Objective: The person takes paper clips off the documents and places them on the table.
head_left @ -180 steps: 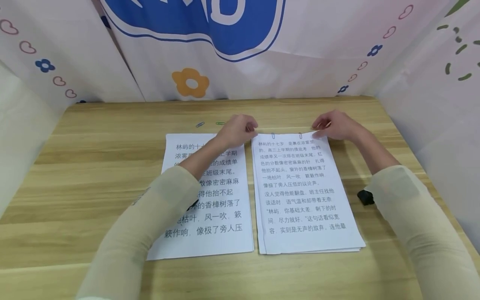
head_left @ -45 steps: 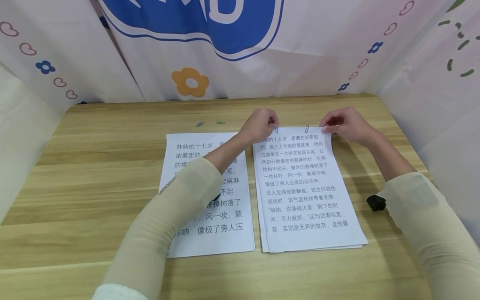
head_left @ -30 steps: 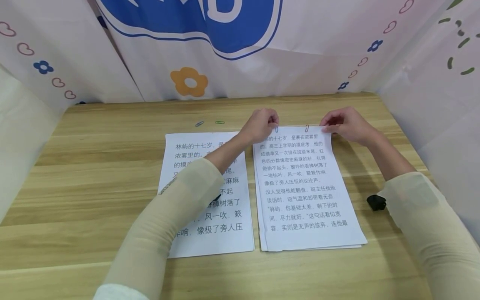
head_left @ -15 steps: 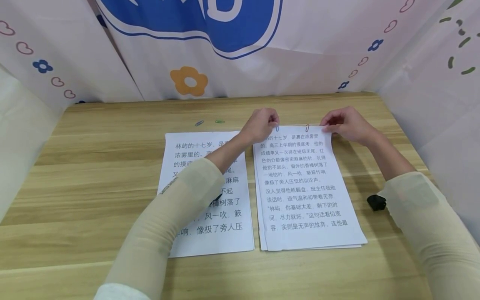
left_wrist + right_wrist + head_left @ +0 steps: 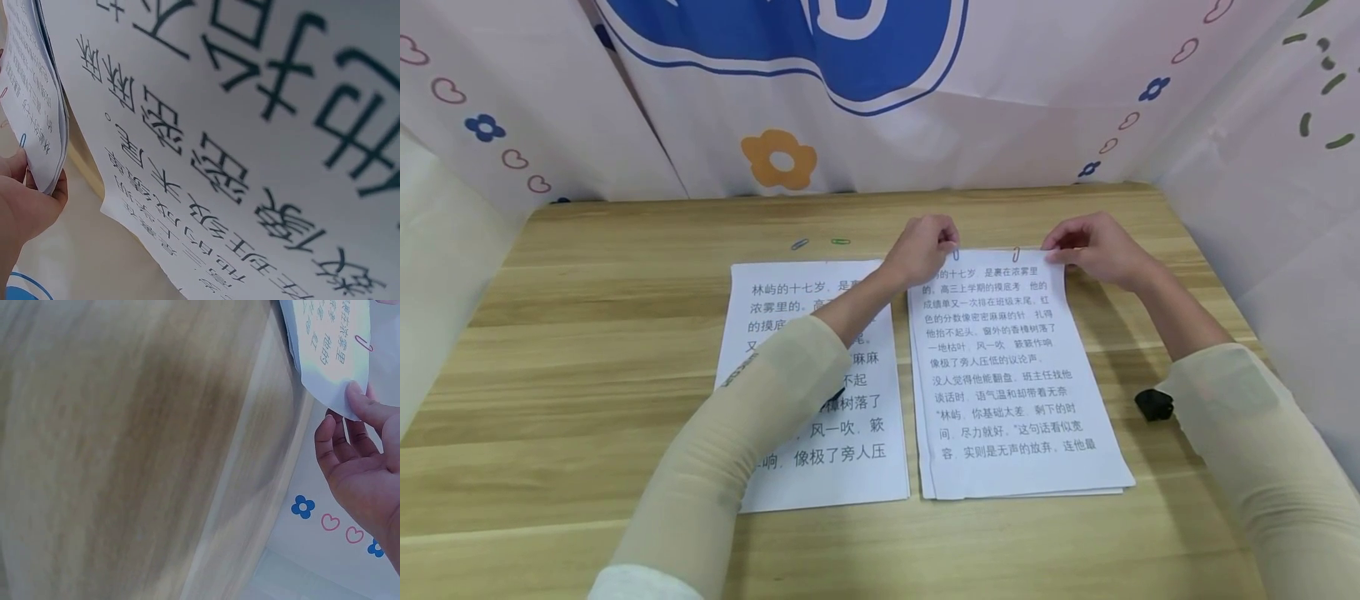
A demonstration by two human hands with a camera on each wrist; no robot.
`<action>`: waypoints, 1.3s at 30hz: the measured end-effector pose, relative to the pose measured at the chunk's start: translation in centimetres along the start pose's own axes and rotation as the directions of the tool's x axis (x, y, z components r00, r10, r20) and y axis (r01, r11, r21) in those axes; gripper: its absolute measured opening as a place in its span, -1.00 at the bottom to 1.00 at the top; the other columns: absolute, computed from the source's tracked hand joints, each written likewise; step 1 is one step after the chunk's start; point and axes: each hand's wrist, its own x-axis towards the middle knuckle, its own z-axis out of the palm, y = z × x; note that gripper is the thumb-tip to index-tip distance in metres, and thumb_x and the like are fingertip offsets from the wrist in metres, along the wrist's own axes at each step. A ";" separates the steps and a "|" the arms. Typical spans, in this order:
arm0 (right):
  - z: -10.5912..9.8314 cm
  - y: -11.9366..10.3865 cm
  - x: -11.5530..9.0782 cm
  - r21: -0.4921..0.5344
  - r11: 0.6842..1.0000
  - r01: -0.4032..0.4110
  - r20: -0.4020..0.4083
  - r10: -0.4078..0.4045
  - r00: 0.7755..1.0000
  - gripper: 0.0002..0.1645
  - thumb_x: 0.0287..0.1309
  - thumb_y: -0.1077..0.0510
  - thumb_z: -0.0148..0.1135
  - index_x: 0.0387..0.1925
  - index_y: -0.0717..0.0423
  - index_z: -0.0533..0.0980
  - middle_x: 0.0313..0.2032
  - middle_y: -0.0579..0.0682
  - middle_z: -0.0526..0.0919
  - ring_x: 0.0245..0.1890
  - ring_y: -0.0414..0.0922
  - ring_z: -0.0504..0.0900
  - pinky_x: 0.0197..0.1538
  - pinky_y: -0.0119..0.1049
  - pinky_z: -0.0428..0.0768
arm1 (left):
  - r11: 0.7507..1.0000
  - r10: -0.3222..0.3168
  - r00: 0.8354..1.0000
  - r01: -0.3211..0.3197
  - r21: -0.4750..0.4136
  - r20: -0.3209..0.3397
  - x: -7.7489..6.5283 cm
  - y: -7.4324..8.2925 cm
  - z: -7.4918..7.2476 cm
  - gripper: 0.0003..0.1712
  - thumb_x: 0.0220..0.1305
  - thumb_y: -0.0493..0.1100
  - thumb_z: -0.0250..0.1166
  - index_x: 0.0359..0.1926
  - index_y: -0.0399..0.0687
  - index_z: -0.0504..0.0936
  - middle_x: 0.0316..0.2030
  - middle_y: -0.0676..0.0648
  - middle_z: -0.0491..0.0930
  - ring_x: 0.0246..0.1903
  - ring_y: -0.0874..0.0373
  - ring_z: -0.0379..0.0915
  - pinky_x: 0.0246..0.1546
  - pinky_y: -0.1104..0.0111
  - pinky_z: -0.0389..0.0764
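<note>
A stack of printed sheets (image 5: 1007,392) lies on the right, its top edge bearing a blue paper clip (image 5: 956,254) and a red paper clip (image 5: 1016,254). My left hand (image 5: 922,250) pinches that edge at the left, right beside the blue clip; the left wrist view shows the thumb on the front of the sheets (image 5: 47,134) and fingers behind. At the top right corner, my right hand (image 5: 1099,248) pinches the paper between thumb and fingers. The right wrist view shows this corner (image 5: 337,394) bending, with the other fingers of the hand (image 5: 369,469) curled below.
A second printed stack (image 5: 850,475) lies to the left, partly under my left sleeve (image 5: 767,400). Behind it are a loose blue paper clip (image 5: 800,244) and a green one (image 5: 841,242). A small black object (image 5: 1153,405) sits by my right sleeve. Printed cloth (image 5: 1000,150) hangs behind the table.
Compared with six seconds ago, both hands are farther right, and the left has moved in from the corner to the blue clip. The stack's top edge sits slightly higher. Since then, almost no movement.
</note>
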 end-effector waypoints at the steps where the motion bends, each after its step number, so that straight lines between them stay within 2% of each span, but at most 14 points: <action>1: 0.0 0.0 0.0 0.003 1.000 0.001 0.000 -0.001 1.000 -0.85 0.34 0.40 0.28 -0.09 0.36 0.65 -0.09 0.24 0.65 -0.24 0.05 0.54 -0.30 -0.39 0.57 | 1.000 0.000 1.000 0.000 -0.004 -0.003 0.0 0.0 0.0 -0.89 0.52 -0.36 0.17 -0.08 -0.26 0.63 -0.19 -0.13 0.62 -0.19 0.10 0.53 -0.12 0.44 0.58; 11: 0.0 0.2 0.1 -0.004 1.000 0.009 0.001 -0.009 1.000 -0.86 0.34 0.41 0.28 -0.11 0.37 0.65 -0.11 0.24 0.65 -0.26 0.04 0.53 -0.31 -0.39 0.56 | 1.000 -0.012 1.000 0.011 -0.026 -0.029 -0.1 0.3 -0.1 -0.88 0.53 -0.34 0.17 -0.07 -0.27 0.64 -0.19 -0.14 0.64 -0.17 0.09 0.57 -0.08 0.44 0.60; 16: -0.1 0.1 0.2 0.002 1.000 0.011 0.004 -0.011 1.000 -0.86 0.34 0.42 0.27 -0.10 0.37 0.65 -0.12 0.24 0.64 -0.26 0.07 0.52 -0.33 -0.38 0.57 | 0.997 -0.038 0.998 0.035 -0.068 -0.043 -0.2 0.3 -0.1 -0.89 0.53 -0.34 0.17 -0.10 -0.26 0.63 -0.20 -0.12 0.63 -0.20 0.10 0.56 -0.11 0.45 0.60; 22: -0.2 0.1 0.1 -0.010 1.000 -0.004 -0.002 0.004 1.000 -0.85 0.35 0.40 0.27 -0.09 0.36 0.65 -0.09 0.24 0.64 -0.23 0.07 0.51 -0.31 -0.37 0.56 | 0.993 -0.039 0.997 0.031 -0.114 -0.067 -0.1 0.4 -0.1 -0.88 0.53 -0.34 0.18 -0.09 -0.29 0.64 -0.20 -0.14 0.61 -0.22 0.10 0.52 -0.17 0.44 0.55; 29: -0.2 0.2 0.1 -0.003 1.000 -0.008 -0.005 0.008 1.000 -0.85 0.35 0.39 0.27 -0.09 0.36 0.65 -0.10 0.24 0.64 -0.25 0.03 0.52 -0.31 -0.37 0.57 | 0.990 -0.042 0.997 0.033 -0.139 -0.065 0.0 0.2 0.1 -0.88 0.52 -0.34 0.19 -0.09 -0.30 0.64 -0.21 -0.14 0.61 -0.21 0.09 0.52 -0.14 0.44 0.57; 39: -0.3 0.2 0.2 0.002 1.000 -0.024 -0.003 0.024 1.000 -0.83 0.38 0.37 0.26 -0.05 0.35 0.64 -0.08 0.23 0.64 -0.21 0.07 0.52 -0.29 -0.37 0.57 | 0.984 -0.079 0.994 0.066 -0.163 -0.071 0.0 0.3 0.0 -0.88 0.52 -0.33 0.20 -0.09 -0.28 0.65 -0.20 -0.14 0.61 -0.18 0.10 0.53 -0.13 0.44 0.57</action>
